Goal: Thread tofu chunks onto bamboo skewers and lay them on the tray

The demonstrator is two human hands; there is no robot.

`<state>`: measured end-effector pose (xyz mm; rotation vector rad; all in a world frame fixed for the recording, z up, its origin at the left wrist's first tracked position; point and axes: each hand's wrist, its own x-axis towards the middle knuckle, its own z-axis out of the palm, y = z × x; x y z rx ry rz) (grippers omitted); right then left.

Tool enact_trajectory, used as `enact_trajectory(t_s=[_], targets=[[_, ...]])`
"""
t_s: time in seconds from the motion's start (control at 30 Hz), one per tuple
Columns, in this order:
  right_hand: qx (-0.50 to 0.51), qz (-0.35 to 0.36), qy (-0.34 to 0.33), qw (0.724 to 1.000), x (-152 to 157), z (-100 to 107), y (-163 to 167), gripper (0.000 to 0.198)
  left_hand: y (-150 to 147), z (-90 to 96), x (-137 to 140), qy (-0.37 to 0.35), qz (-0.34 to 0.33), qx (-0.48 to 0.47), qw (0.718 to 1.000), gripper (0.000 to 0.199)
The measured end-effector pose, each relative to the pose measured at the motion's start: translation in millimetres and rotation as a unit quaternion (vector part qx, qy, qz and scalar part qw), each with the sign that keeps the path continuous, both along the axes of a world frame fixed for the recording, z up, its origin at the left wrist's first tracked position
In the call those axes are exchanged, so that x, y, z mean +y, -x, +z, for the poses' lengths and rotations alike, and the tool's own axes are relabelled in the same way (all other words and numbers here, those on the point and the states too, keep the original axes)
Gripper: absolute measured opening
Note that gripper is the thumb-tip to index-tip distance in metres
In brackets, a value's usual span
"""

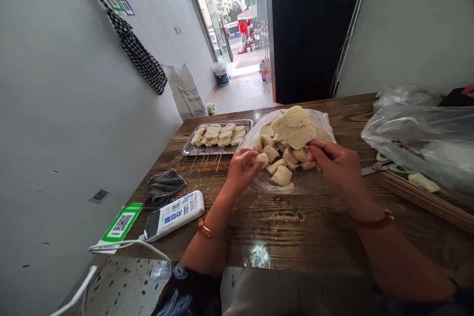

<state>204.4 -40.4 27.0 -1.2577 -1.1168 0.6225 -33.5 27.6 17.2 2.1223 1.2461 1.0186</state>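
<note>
My left hand (243, 168) is closed on a small pale piece of steamed bread (261, 160), held between thumb and fingers at the left side of the pile. My right hand (335, 160) pinches the lower right edge of large overlapping bread slices (294, 126), raised over the pile. Whether a stick runs through them I cannot make out. Beneath lie many loose bread pieces (282, 176) in an open clear plastic bag (326, 126). Left of the bag, a metal tray (189, 151) holds bread slices on thin wooden skewers (218, 158), whose ends stick out towards me.
At right lie a bundle of wooden sticks (425, 197), scissors (374, 167) and a large plastic bag (411, 131). A grey cloth (165, 185), a white power bank (181, 212) with its cable (126, 243) and a green QR card (122, 224) occupy the left front of the table (274, 227).
</note>
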Motion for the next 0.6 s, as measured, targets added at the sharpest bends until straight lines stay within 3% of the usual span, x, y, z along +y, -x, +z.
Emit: enact_trajectory(t_s=[0.07,0.13,0.23,0.3,0.47,0.6], targets=[[-0.01,0.0,0.004,1.0,-1,1,0,0.027,1,3.4,-1,0.113,-0.038,-0.161,0.98,0.029],[-0.017,-0.001,0.008,1.0,-2,3,1,0.027,0,6.8,-4,0.218,-0.079,-0.283,0.931,0.036],[-0.019,-0.007,0.013,1.0,-3,4,2,0.027,-3,11.1,-9,0.306,-0.111,-0.381,0.865,0.04],[-0.012,-0.005,0.016,1.0,-3,4,3,0.027,-3,13.2,-11,0.333,-0.118,-0.408,0.842,0.039],[0.004,0.024,0.032,0.999,0,1,4,0.031,-3,15.1,-12,0.358,-0.117,-0.429,0.821,0.04],[-0.018,0.016,0.029,0.999,0,-1,4,0.03,-5,12.1,-13,0.333,-0.084,-0.429,0.835,0.046]])
